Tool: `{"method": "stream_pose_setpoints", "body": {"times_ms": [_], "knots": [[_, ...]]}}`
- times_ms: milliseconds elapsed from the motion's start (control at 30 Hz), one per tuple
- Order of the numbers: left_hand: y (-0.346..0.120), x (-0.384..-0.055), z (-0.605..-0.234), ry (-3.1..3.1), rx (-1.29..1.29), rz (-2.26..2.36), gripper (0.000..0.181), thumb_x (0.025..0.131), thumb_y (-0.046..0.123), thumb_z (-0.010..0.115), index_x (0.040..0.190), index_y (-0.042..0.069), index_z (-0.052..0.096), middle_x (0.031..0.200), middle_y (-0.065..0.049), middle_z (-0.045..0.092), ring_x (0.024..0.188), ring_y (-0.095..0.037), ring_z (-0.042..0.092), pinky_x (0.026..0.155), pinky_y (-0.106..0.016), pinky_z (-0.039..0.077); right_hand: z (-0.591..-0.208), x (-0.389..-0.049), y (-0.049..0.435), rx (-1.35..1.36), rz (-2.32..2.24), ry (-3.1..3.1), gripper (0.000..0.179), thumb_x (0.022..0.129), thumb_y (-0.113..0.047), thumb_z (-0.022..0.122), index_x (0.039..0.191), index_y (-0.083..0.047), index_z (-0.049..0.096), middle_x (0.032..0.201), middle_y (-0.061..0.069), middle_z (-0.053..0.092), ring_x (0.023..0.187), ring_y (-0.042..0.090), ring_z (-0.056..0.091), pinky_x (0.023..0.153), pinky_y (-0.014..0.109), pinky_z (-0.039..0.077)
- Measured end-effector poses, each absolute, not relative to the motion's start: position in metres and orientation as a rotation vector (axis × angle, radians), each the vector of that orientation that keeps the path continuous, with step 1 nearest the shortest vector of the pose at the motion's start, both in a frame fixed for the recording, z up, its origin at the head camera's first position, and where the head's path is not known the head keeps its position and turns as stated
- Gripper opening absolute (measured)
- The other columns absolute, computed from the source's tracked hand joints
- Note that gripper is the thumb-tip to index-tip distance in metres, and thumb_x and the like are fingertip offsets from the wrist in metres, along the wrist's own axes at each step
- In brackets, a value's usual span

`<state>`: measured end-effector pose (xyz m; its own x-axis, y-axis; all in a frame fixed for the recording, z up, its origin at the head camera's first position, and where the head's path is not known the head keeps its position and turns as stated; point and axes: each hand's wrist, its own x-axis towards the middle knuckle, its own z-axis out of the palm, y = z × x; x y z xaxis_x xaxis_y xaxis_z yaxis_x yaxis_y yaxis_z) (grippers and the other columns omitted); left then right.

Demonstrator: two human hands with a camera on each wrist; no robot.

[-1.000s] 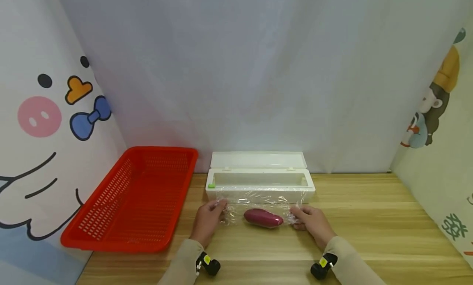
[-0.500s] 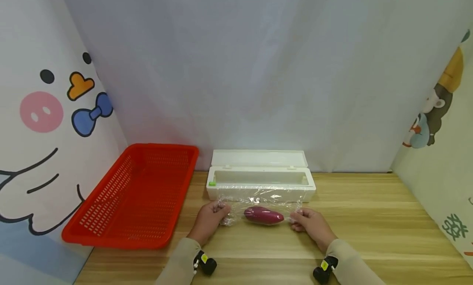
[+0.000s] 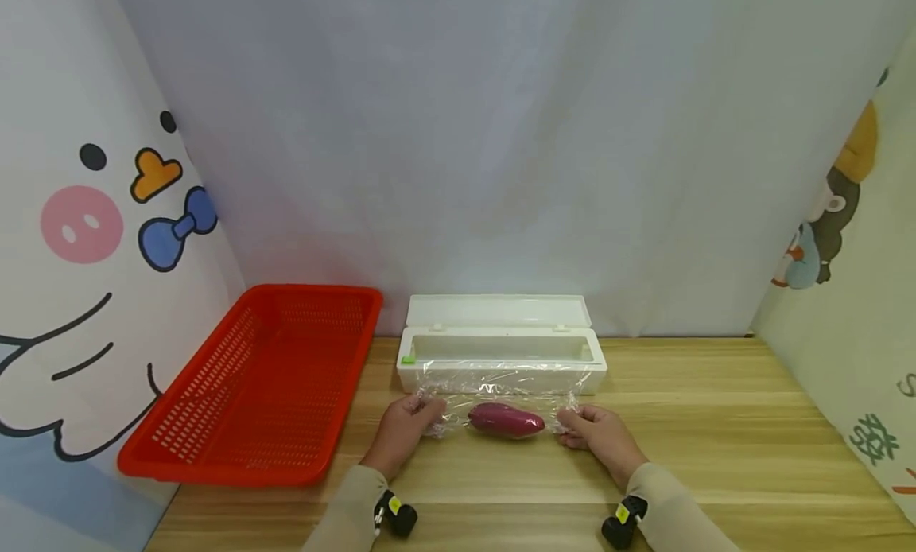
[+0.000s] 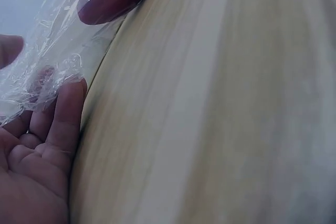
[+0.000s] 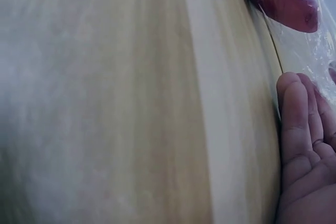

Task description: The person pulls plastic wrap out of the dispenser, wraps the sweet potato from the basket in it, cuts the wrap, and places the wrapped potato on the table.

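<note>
A smooth purple-red sweet potato [image 3: 506, 421] lies wrapped in clear plastic wrap [image 3: 458, 413] on the table, in front of the white wrap dispenser [image 3: 501, 375]. From it the film runs back up to the dispenser's front. My left hand [image 3: 402, 433] grips the bunched film at the left end, thumb over bent fingers. At the opposite end my right hand [image 3: 607, 439] pinches the film. Both wrist views show the sweet potato under shiny film beyond the fingers. In the right wrist view, the thumb is mostly out of frame.
The dispenser's lid [image 3: 497, 309] stands raised behind it, and a green slider [image 3: 409, 360] sits at its left front corner. To the left is a large red plastic basket [image 3: 322, 441]. A pale curtain [image 3: 501, 138] closes off the back of the wooden table [image 3: 701, 425].
My left fingers have closed in on the film's end and gathered it, shifting slightly toward the sweet potato. My right hand keeps its pinch. The dispenser and basket stay put.
</note>
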<state>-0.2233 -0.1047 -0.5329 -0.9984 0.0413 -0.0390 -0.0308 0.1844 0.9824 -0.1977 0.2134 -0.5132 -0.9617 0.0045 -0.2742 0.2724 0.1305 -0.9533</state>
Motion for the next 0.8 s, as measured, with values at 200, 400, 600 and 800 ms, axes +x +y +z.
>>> {"method": "stream_pose_setpoints", "body": {"times_ms": [200,400,600,800], "knots": [[-0.108,-0.223,-0.535,2.409,0.032,1.903,0.027,0.083,0.035,0.072,0.091,0.009,0.069,0.082,-0.001,0.064,0.075,-0.014,0.057,0.068,-0.027,0.047,-0.514,-0.198,0.21,0.272,-1.961,2.19,0.032,0.088,-0.029,0.068,0.094,0.002,0.064,0.092,0.007,0.067,0.083,0.018,0.068,0.077,0.028,0.054],[-0.105,-0.232,-0.533,2.346,0.126,1.81,0.043,0.08,0.047,0.072,0.106,0.014,0.067,0.095,-0.001,0.067,0.083,-0.014,0.061,0.074,-0.03,0.049,-0.512,-0.199,0.204,0.314,-2.019,2.215,0.039,0.085,-0.03,0.071,0.105,0.003,0.061,0.097,0.008,0.065,0.085,0.015,0.065,0.079,0.028,0.053],[-0.104,-0.231,-0.531,2.403,0.189,1.695,0.036,0.077,0.037,0.077,0.1,0.01,0.069,0.086,-0.002,0.067,0.075,-0.014,0.06,0.067,-0.03,0.05,-0.51,-0.198,0.197,0.124,-1.927,2.243,0.05,0.083,-0.022,0.073,0.121,0.002,0.052,0.107,0.013,0.067,0.091,0.017,0.065,0.081,0.029,0.052],[-0.103,-0.228,-0.529,2.426,0.182,1.734,0.025,0.079,0.029,0.077,0.091,0.008,0.071,0.075,0.0,0.065,0.068,-0.011,0.057,0.062,-0.028,0.048,-0.512,-0.197,0.198,0.032,-1.877,2.269,0.034,0.085,-0.015,0.071,0.106,0.006,0.055,0.093,0.014,0.069,0.082,0.019,0.067,0.074,0.029,0.054]]}}
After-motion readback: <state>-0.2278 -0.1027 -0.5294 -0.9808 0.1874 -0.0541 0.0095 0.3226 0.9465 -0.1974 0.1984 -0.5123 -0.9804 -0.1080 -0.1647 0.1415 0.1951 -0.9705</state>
